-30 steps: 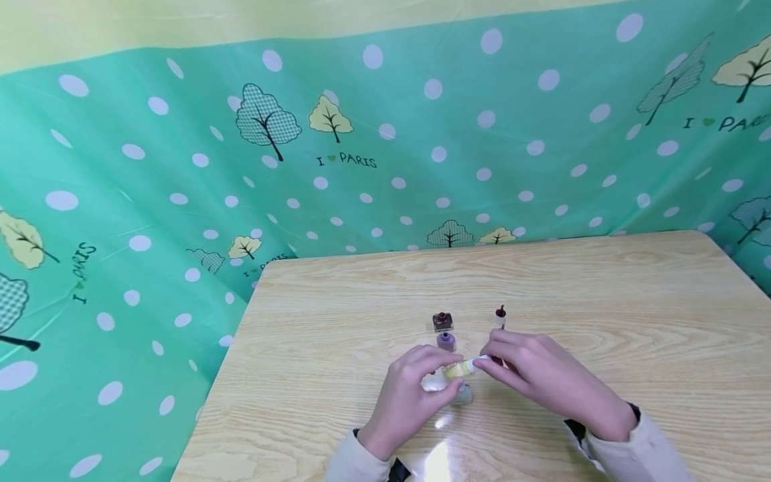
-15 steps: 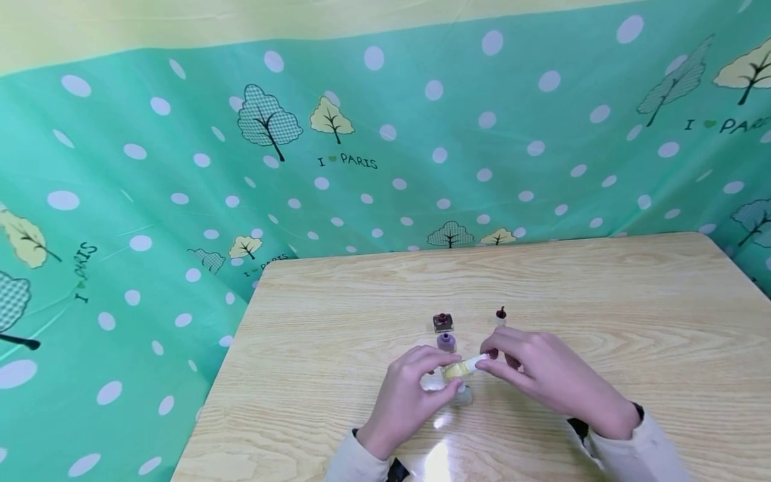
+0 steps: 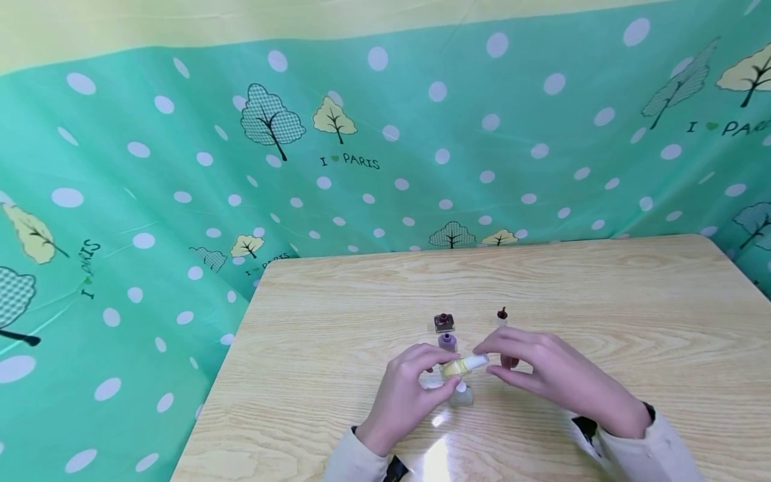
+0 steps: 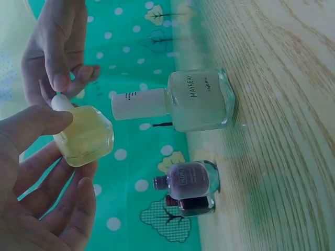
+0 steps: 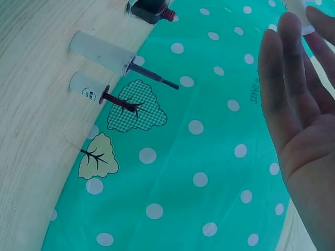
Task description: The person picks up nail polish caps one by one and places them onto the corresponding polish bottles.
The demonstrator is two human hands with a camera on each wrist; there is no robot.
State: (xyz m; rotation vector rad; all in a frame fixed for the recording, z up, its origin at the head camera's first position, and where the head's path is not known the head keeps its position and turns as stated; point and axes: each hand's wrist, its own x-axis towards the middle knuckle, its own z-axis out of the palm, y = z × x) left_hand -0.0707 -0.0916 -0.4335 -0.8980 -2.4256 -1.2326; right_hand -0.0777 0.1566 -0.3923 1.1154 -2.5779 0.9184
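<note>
My left hand (image 3: 402,395) pinches a small nail polish bottle (image 4: 86,135) of yellow polish between thumb and fingers. The bottle is tilted, its white cap (image 3: 477,361) pointing toward my right hand (image 3: 545,368). The right fingers are spread loosely around the end of that cap, thumb and index finger apart. Below the left hand stands a pale nail polish bottle (image 4: 201,99) with a white cap on. Beyond it are an uncapped purple polish bottle (image 3: 447,342) and an uncapped dark red polish bottle (image 3: 444,323).
Two removed brush caps stand brush-up on the table beyond my right hand: a longer cap (image 5: 102,52) and a shorter cap (image 5: 90,88) with a dark red brush. The wood-grain table (image 3: 337,301) ends at a green dotted curtain (image 3: 385,147).
My right thumb and index finger have loosened from the white cap and spread apart. More of the cap shows now. My left hand keeps its hold on the yellow bottle.
</note>
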